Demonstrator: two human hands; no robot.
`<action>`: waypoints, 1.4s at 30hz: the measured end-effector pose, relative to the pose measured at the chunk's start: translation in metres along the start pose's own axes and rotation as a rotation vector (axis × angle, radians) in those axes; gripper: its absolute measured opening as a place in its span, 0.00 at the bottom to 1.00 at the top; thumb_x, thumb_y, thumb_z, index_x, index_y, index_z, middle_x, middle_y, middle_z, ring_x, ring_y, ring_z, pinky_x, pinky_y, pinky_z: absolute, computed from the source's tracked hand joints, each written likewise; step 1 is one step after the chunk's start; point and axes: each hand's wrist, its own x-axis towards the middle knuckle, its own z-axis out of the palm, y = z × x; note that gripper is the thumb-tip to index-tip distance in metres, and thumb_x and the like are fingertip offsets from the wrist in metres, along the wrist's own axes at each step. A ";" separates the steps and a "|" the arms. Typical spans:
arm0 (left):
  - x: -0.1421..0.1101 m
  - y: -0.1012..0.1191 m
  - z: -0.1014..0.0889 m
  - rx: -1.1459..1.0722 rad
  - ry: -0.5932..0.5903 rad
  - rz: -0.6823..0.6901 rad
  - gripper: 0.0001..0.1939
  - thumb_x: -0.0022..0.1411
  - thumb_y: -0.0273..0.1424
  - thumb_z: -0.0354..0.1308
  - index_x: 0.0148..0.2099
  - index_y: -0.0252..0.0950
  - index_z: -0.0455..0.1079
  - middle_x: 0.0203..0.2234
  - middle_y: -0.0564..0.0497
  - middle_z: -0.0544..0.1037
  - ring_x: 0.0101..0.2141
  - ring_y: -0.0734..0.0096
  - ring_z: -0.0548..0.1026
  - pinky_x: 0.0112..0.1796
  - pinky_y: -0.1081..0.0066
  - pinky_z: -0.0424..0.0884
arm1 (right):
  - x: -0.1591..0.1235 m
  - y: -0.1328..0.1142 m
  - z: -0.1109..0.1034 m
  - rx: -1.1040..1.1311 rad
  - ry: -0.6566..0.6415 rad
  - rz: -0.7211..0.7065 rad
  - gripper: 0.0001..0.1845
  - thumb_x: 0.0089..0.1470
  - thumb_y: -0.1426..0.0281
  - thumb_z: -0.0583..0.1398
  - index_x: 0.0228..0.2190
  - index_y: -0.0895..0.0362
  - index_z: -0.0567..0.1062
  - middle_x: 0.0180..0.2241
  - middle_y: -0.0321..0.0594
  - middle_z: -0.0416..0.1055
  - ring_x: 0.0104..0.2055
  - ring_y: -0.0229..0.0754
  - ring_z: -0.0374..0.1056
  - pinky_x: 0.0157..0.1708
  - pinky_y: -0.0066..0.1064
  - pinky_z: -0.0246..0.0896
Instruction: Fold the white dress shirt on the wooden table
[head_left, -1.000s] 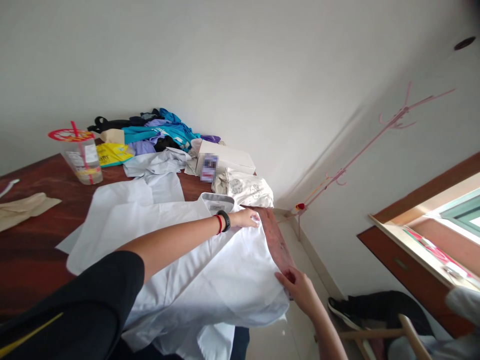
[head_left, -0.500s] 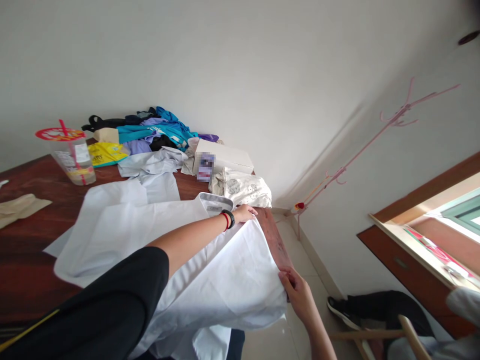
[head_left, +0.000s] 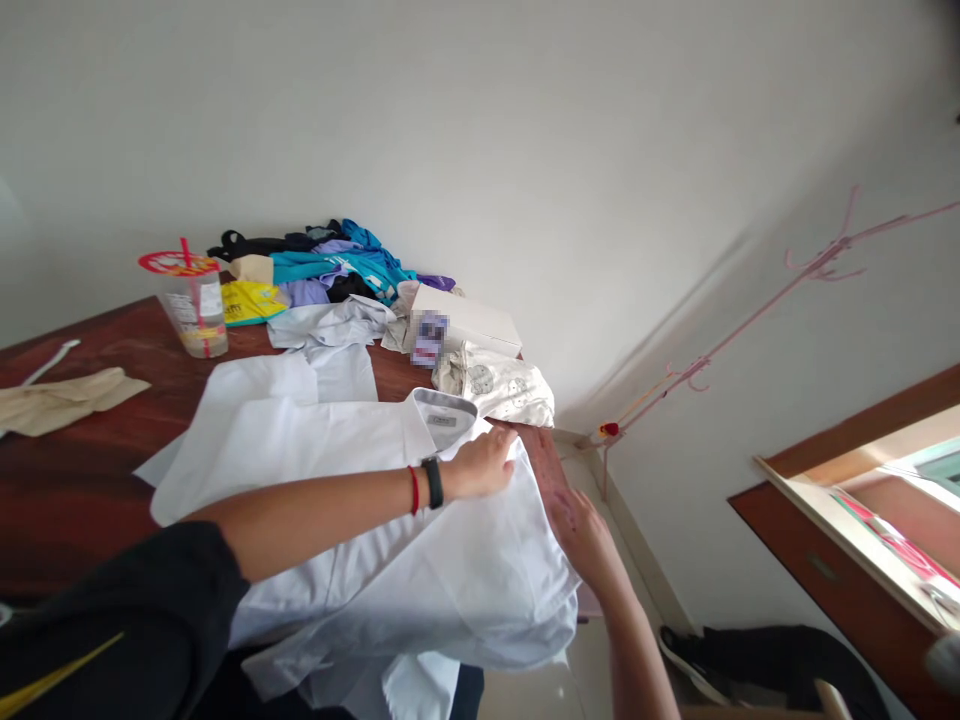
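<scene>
A white collared shirt [head_left: 300, 440] is spread over the wooden table, its lower part hanging past the near edge. Just right of the collar [head_left: 444, 415], my left hand [head_left: 484, 462] is closed on the fabric, with the thumb side toward the right edge. My right hand [head_left: 585, 535] lies beside the shirt's right edge, over the table's end. Its fingers look loosely stretched toward the cloth; blur hides whether they touch it.
Behind the shirt are a clothes pile [head_left: 330, 262], a white box [head_left: 469, 320] and a patterned cloth bag [head_left: 510, 385]. A plastic cup with a straw [head_left: 196, 315] stands left, near a beige cloth [head_left: 82, 398]. A pink coat rack [head_left: 739, 325] leans in view at right.
My left hand has slid toward me from beside the collar. My right hand has let go of the shirt's lower right edge and moved farther up along it. The view has shifted slightly.
</scene>
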 end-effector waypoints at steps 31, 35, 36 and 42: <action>-0.121 -0.036 0.017 0.144 -0.099 0.171 0.39 0.65 0.43 0.61 0.75 0.47 0.55 0.73 0.51 0.51 0.71 0.43 0.49 0.70 0.53 0.44 | 0.091 -0.029 0.086 -0.090 -0.181 0.032 0.33 0.70 0.54 0.48 0.70 0.53 0.58 0.74 0.42 0.44 0.76 0.49 0.36 0.71 0.52 0.36; -0.120 -0.031 0.013 0.166 -0.125 0.159 0.38 0.66 0.43 0.59 0.74 0.45 0.56 0.73 0.52 0.52 0.71 0.41 0.49 0.71 0.54 0.44 | 0.091 -0.028 0.083 -0.035 -0.170 0.028 0.32 0.69 0.55 0.50 0.69 0.53 0.61 0.74 0.44 0.45 0.76 0.51 0.38 0.70 0.53 0.37; -0.121 -0.030 0.012 0.171 -0.127 0.153 0.38 0.66 0.43 0.59 0.74 0.46 0.56 0.73 0.53 0.52 0.71 0.42 0.49 0.71 0.55 0.44 | 0.091 -0.028 0.083 -0.023 -0.169 0.026 0.32 0.69 0.55 0.50 0.68 0.52 0.61 0.74 0.43 0.45 0.76 0.52 0.38 0.70 0.54 0.37; -0.121 -0.031 0.013 0.168 -0.105 0.170 0.36 0.67 0.43 0.58 0.74 0.44 0.57 0.73 0.53 0.53 0.71 0.40 0.51 0.71 0.54 0.45 | 0.092 -0.024 0.083 0.055 -0.143 0.019 0.30 0.68 0.57 0.52 0.67 0.51 0.64 0.73 0.43 0.48 0.76 0.52 0.39 0.70 0.56 0.37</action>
